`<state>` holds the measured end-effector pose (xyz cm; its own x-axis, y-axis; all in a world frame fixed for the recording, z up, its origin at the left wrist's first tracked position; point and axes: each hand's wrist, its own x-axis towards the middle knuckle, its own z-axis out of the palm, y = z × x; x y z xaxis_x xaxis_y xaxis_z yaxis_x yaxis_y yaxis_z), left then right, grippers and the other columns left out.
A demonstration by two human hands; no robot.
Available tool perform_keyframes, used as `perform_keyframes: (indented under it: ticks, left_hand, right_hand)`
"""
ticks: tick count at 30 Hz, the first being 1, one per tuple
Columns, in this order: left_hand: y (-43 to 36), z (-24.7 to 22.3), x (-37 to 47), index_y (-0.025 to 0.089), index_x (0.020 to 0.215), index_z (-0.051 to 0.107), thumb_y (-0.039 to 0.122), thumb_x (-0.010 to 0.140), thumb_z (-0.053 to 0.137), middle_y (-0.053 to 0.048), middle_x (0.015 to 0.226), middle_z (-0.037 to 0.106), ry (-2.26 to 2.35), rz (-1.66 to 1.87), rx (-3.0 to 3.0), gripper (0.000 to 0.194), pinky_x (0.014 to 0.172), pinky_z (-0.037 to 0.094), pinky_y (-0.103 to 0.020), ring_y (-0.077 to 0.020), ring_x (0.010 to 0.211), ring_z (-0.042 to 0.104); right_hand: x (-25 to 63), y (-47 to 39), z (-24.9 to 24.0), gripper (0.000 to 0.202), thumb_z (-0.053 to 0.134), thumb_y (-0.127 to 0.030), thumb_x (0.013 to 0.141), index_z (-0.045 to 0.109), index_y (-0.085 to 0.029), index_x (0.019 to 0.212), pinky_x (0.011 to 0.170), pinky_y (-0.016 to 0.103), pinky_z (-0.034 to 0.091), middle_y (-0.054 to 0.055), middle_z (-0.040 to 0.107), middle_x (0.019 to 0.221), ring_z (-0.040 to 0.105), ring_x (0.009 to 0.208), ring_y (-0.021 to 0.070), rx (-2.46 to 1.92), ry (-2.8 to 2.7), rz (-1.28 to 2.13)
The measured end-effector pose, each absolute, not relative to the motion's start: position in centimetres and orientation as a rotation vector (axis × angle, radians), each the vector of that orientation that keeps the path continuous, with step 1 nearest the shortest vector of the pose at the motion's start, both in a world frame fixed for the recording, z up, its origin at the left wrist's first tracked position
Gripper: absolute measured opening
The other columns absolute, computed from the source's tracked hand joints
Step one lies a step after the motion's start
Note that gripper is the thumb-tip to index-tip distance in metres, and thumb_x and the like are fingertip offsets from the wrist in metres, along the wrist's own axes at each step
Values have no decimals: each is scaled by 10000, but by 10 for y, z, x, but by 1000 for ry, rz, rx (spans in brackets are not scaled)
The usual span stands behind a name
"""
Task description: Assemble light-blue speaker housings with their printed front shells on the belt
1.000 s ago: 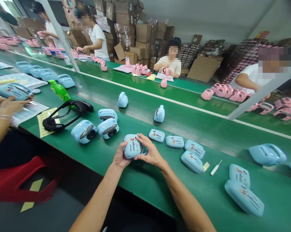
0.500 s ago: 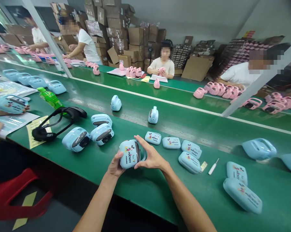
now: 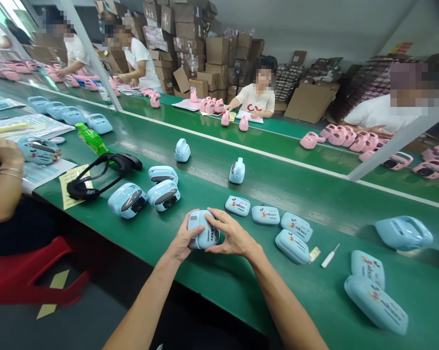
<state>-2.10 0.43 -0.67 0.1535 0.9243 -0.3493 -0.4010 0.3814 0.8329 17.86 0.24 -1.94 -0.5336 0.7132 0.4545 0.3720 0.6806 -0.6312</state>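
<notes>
Inspection, or perhaps squeezing the shell together, seems to be the step in hand; both hands meet around one pale-blue unit (image 3: 206,238), which I take as the dial's centre, over the near part of the green table (image 3: 223,282); whether it rests on the surface I cannot tell. The left hand (image 3: 183,238) cups the unit's nine o'clock side, thumb laid across the body; the right hand (image 3: 236,236) takes the three o'clock side in a wide pinch, fingers on the far edge, thumb on the near one, spread about as broad as the shell; the fingers cover part of the printed lettering.

Between nine and ten o'clock stand assembled units (image 3: 163,195) with dark panels; toward two and three lie printed shells (image 3: 265,215); just past three lies a white-handled tool (image 3: 328,258), touched by neither hand.

The next move, I judge, calls for one hand to bear the weight while the other shifts; a light hold would spare the glossy print; were the tool wanted, the right hand is nearer, and would first have to let go.
</notes>
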Motion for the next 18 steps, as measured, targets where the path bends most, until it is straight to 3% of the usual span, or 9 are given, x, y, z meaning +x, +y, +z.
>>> perform_keyframes:
  ticks: [11, 18]
  left_hand:
    - [2, 0, -14, 229, 1153, 601, 261, 554, 942, -22, 971, 718, 1071, 1052, 648, 689, 772, 562, -320, -211, 870, 703]
    - [2, -7, -15, 219, 1142, 599, 260, 548, 930, -17, 949, 719, 1070, 1068, 603, 681, 753, 565, -318, -199, 833, 694]
  right_hand:
    - [171, 1, -23, 966, 909, -443, 673, 482, -264, 1521, 1146, 507, 448, 194, 500, 1531, 511, 1404, 328, -855, -2087, 665]
    - [161, 1, -29, 1001, 945, -458, 600, 532, -262, 1490, 1195, 507, 399, 171, 475, 1570, 459, 1458, 350, -917, -1980, 822]
